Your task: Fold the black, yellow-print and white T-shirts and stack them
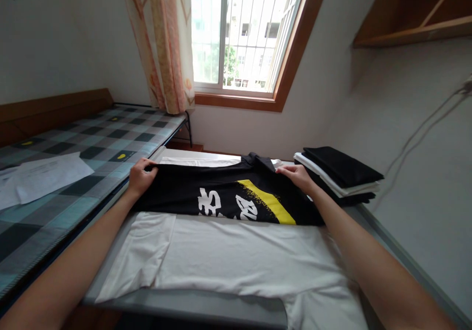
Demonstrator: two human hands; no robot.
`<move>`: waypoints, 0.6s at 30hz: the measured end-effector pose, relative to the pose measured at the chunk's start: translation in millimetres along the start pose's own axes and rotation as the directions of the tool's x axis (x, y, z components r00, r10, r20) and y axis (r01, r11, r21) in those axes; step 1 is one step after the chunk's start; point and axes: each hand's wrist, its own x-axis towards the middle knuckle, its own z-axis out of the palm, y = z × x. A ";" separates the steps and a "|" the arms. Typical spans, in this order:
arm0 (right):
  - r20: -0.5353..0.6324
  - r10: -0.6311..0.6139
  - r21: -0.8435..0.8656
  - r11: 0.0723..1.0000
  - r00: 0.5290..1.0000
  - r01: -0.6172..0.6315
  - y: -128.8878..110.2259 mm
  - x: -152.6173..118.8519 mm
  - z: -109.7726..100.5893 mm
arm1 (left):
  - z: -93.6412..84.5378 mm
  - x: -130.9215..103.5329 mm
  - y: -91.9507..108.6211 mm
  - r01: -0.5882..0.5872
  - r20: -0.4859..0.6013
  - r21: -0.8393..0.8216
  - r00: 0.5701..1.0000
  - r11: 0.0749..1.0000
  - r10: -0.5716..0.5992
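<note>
A black T-shirt (184,190) with white lettering and a yellow stripe lies folded over lengthwise, on top of a white T-shirt (239,256) spread on the table. My left hand (142,177) pinches the black shirt's far left corner. At the collar end, my right hand (297,176) grips the black cloth between thumb and fingers. The white shirt's sleeve hangs over the near table edge at the right, and a strip of white fabric shows beyond the black shirt.
Folded black and white clothes (339,170) are stacked at the table's right end, by the wall. To the left is a bed with a checked mattress (99,138) and papers (55,175). A barred window and a curtain (167,45) are behind; a wooden shelf (413,32) juts out upper right.
</note>
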 end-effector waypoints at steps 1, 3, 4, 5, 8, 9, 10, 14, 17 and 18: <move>0.058 0.021 -0.047 0.999 0.998 -0.018 2.1 -7.9 -2.4 | 0.5 -0.1 -0.7 0.005 0.004 -0.002 1.000 1.000 -0.005; 0.152 0.053 -0.127 0.991 0.987 -0.034 7.2 -17.8 -4.5 | 2.3 -0.5 -2.8 0.007 0.009 -0.007 1.000 1.000 -0.007; 0.182 0.057 -0.147 0.989 0.982 -0.030 9.9 -19.5 -3.9 | 3.5 -0.8 -4.2 0.004 0.011 -0.010 1.000 1.000 -0.004; 0.190 0.054 -0.155 0.988 0.980 -0.024 12.5 -18.8 -2.3 | 4.7 -1.1 -5.7 0.000 0.013 -0.012 1.000 1.000 0.000; 0.097 0.046 -0.169 0.985 0.994 -0.029 17.2 -5.3 7.4 | 8.0 -1.8 -10.0 -0.013 0.024 -0.018 1.000 1.000 0.013; 0.044 0.060 -0.183 0.982 0.997 -0.051 17.3 1.7 11.7 | 8.8 -2.0 -11.1 -0.015 0.031 -0.018 0.999 1.000 0.015; -0.002 0.085 -0.199 0.977 0.996 -0.083 16.7 9.1 16.3 | 9.5 -2.1 -11.9 -0.014 0.038 -0.015 0.999 1.000 0.015; -0.104 0.229 -0.107 0.965 0.968 -0.239 9.8 36.6 35.0 | 10.1 -2.0 -13.5 -0.009 0.063 0.011 0.998 1.000 0.008; -0.144 0.287 0.012 0.958 0.947 -0.288 3.7 51.1 46.8 | 9.9 -1.4 -14.6 -0.015 0.073 0.026 0.997 1.000 0.013; -0.150 0.293 0.032 0.956 0.944 -0.292 1.7 54.9 49.8 | 10.0 -1.1 -15.2 -0.017 0.075 0.031 0.997 0.999 0.014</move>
